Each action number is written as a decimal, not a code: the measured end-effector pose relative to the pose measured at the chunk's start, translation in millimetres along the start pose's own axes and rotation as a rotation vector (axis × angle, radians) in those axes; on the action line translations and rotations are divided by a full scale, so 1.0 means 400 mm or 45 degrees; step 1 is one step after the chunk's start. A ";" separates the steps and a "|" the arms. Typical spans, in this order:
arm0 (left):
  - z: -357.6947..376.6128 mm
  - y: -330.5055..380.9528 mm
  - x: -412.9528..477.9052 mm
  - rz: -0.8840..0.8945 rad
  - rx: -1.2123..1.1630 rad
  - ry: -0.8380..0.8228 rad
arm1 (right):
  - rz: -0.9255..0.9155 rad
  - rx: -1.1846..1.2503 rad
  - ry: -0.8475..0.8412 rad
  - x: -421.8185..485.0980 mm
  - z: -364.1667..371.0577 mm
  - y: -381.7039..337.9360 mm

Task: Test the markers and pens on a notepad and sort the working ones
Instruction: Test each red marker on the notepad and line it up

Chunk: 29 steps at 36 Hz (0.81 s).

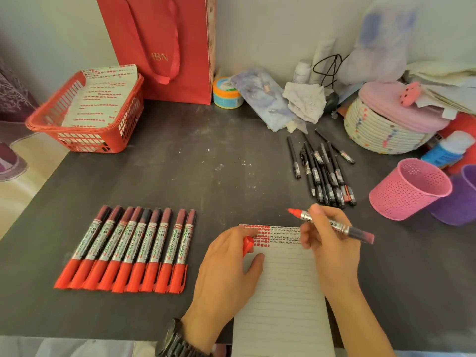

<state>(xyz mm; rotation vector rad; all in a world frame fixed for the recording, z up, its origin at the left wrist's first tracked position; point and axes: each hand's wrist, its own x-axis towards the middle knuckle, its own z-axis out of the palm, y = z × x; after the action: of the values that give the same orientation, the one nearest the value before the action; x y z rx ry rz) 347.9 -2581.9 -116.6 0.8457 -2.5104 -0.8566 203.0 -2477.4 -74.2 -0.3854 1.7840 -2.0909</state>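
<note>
A lined notepad (283,292) lies at the table's near edge, with red and black test marks across its top. My right hand (332,243) grips an uncapped red marker (337,225), its tip pointing left above the pad's top edge. My left hand (229,264) rests on the pad's left side and holds the red cap (247,245). Several capped red markers (128,248) lie in a neat row to the left. Several black pens (324,173) lie in a loose heap further back on the right.
A red basket (121,135) with used marked sheets stands at the back left, beside a red paper bag (164,45). A pink mesh cup (409,189) and a purple cup (461,199) stand at right. A woven basket (381,130), tape roll (226,92) and clutter line the back.
</note>
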 end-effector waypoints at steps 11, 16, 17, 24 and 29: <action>-0.040 0.014 -0.032 0.102 -0.263 0.173 | 0.451 0.424 -0.101 -0.134 -0.081 -0.031; -0.063 0.014 -0.097 0.059 -0.402 -0.018 | 0.500 0.372 0.010 -0.197 -0.111 -0.030; -0.065 0.015 -0.111 0.040 -0.447 -0.048 | 0.511 0.362 0.028 -0.210 -0.116 -0.029; -0.091 0.009 -0.190 -0.075 -0.639 -0.129 | 0.551 0.276 0.146 -0.292 -0.136 -0.012; -0.104 0.007 -0.203 -0.176 -0.744 -0.121 | 0.545 0.212 0.134 -0.329 -0.133 -0.003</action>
<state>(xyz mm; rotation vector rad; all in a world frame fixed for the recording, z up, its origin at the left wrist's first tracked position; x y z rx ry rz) 429.1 -2546.2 -94.6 0.7865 -2.0963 -1.5996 297.7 -2372.0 -77.9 0.1451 1.5619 -1.9546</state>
